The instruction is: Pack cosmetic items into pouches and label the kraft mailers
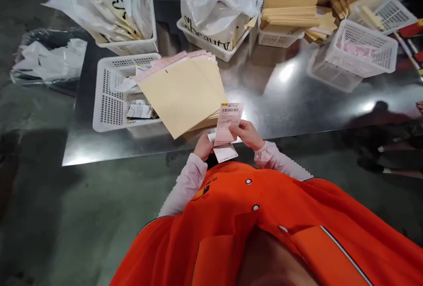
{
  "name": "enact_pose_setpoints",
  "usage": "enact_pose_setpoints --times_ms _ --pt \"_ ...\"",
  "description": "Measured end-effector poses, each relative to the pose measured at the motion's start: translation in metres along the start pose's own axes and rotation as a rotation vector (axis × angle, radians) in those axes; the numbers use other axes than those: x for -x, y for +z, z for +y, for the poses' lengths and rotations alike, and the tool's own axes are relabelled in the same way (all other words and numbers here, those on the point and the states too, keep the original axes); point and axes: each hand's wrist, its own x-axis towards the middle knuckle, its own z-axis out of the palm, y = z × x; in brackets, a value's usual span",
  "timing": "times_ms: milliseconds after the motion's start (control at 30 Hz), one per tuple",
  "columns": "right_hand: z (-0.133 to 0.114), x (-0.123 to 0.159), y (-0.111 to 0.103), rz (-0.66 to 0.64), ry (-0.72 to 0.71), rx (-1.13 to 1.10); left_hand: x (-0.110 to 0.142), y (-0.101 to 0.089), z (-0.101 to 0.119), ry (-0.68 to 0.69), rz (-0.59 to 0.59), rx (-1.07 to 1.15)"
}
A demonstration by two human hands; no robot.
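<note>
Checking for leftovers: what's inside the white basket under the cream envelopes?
The white plastic basket shows white packets beside the cream envelopes; anything beneath them is covered.

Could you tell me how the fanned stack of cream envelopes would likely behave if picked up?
The cream envelopes look light and fairly floppy, being thin. Their fanned layers would probably slide apart, and they might tip off the white basket.

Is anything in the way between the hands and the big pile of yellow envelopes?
Nothing solid blocks the left hand from the cream envelope stack. Only the barcode slip, pinched by the right hand, lies in the way, in front of the stack's near corner, and it is just thin paper.
</note>
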Motion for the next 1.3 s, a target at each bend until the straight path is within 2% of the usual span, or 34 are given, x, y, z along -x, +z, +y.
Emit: enact_pose_setpoints --times_ms 67,133,267,367,533,633,733,833,900,933,1000,1067,1100,1133,1233,1300 --pt "0.023 0.025 0.008 -0.008 0.063 -0.096 0.022 -0.006 -0.024 -0.076 0.106 -0.066" --pt "0.043 0.043 0.021 -0.025 0.104 -0.137 0.04 -0.019 -0.04 -0.085 0.192 -0.114" --pt "0.065 0.061 0.046 -0.132 0.071 -0.042 0.067 -0.052 -0.048 0.007 0.29 -0.224" --pt "0.07 0.062 0.062 -0.174 0.005 0.106 0.085 -0.07 -0.037 0.229 0.427 -0.218" --pt "0.073 0.059 0.086 -0.299 -0.019 0.275 0.104 -0.076 -0.004 0.492 0.363 -0.04" --pt "0.07 0.058 0.095 -0.396 0.011 0.236 0.094 -0.084 0.018 0.615 0.45 -0.016" --pt "0.064 0.055 0.099 -0.44 0.04 0.15 0.073 -0.106 0.04 0.644 0.482 -0.013" --pt "0.059 0.048 0.104 -0.397 0.016 0.133 0.055 -0.132 0.058 0.661 0.485 -0.159" --pt "0.058 0.041 0.11 -0.344 -0.021 0.14 0.05 -0.141 0.065 0.748 0.503 -0.32" --pt "0.058 0.038 0.113 -0.314 -0.044 0.138 0.049 -0.143 0.066 0.807 0.478 -0.388" --pt "0.058 0.03 0.118 -0.235 -0.104 0.131 0.05 -0.138 0.062 0.87 0.294 -0.429" --pt "0.057 0.022 0.12 -0.142 -0.163 0.15 0.052 -0.126 0.049 0.782 0.063 -0.36" --pt "0.055 0.018 0.12 -0.097 -0.184 0.183 0.053 -0.118 0.042 0.701 0.008 -0.314" --pt "0.052 0.013 0.118 -0.047 -0.205 0.236 0.052 -0.11 0.034 0.622 0.013 -0.271" --pt "0.036 -0.004 0.107 0.07 -0.288 0.461 0.047 -0.088 0.017 0.478 0.17 -0.186" --pt "0.021 -0.02 0.097 -0.039 -0.3 0.574 0.039 -0.075 0.014 0.44 0.215 -0.115"
